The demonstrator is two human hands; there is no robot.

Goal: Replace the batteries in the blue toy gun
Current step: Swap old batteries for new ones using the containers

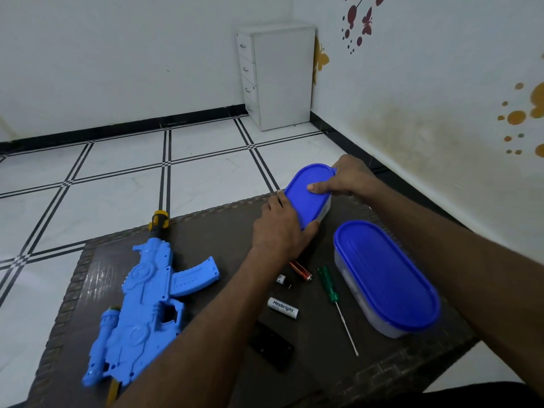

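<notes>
Right now: I have both hands on the smaller blue-lidded container (307, 198), at the far side of the desk (212, 228).
Left hand (279, 228): I grip the container's near end, fingers curled round its side.
Right hand (343, 179): I hold its far end, thumb pressing flat on the lid.
Blue toy gun (141, 307): lies on the desk well left of the container and nearer to me; long axis runs from me away, yellow muzzle at the far end.
Nearer arm: my left, I judge, for any reach to the gun.
Between gun and container: loose batteries (282, 308), a green-handled screwdriver (334, 295), a black cover plate (272, 346).
Larger container (385, 275): just right of the screwdriver, lid on.
</notes>
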